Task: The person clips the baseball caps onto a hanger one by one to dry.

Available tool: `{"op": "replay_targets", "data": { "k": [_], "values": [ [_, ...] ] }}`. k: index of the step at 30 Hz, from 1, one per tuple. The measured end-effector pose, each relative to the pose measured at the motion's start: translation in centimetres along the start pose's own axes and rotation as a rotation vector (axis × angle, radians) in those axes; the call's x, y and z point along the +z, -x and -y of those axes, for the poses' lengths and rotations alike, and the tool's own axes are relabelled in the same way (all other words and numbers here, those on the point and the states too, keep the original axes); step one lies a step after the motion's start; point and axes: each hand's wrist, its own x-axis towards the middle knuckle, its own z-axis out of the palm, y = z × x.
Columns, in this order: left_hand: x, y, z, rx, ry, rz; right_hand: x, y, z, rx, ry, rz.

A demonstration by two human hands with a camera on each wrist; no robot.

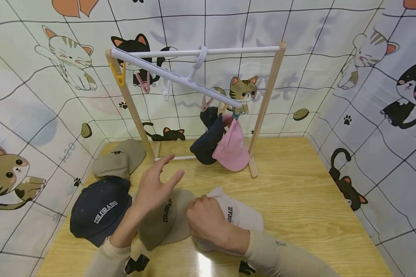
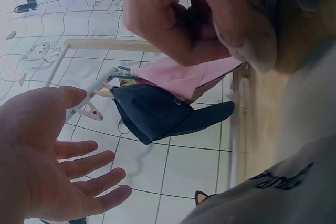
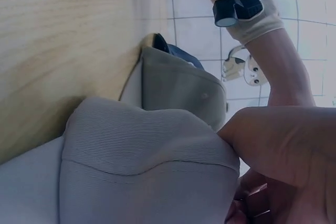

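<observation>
My right hand point(image 1: 211, 223) has curled fingers and grips the pale grey baseball cap point(image 1: 247, 213) by its crown; that cap also fills much of the right wrist view. Raised above the olive-and-beige cap point(image 1: 159, 225), my left hand point(image 1: 152, 190) has its fingers spread and holds nothing. A navy cap point(image 1: 100, 207) lies left of it, with a khaki cap point(image 1: 116, 159) farther back. On the rack, a lilac hanger point(image 1: 176, 79) tilts down to the right. From its low end hang a pink cap point(image 1: 233, 148) and a dark navy cap point(image 1: 208, 144), with another dark cap partly hidden behind.
The wooden rack point(image 1: 268, 92) stands at the back of the wood-grain table point(image 1: 308, 200). Along the hanger are a yellow clip point(image 1: 119, 75), a pink clip point(image 1: 144, 82) and a white clip point(image 1: 165, 90). Cat-print cloth point(image 1: 332, 50) encloses the table's back and sides.
</observation>
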Motion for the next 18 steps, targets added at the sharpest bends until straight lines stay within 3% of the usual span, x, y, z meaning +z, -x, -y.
{"op": "replay_targets", "data": {
  "k": [11,18],
  "values": [
    [-0.9,-3.0,-1.2,0.049,0.031,0.033,-0.8,0.2,-2.0,0.035,-0.062,-0.026],
    [-1.2,-5.5,-1.8,0.124,0.009,0.035,-0.9,0.1,-3.3,0.077,-0.103,-0.063]
  ]
}}
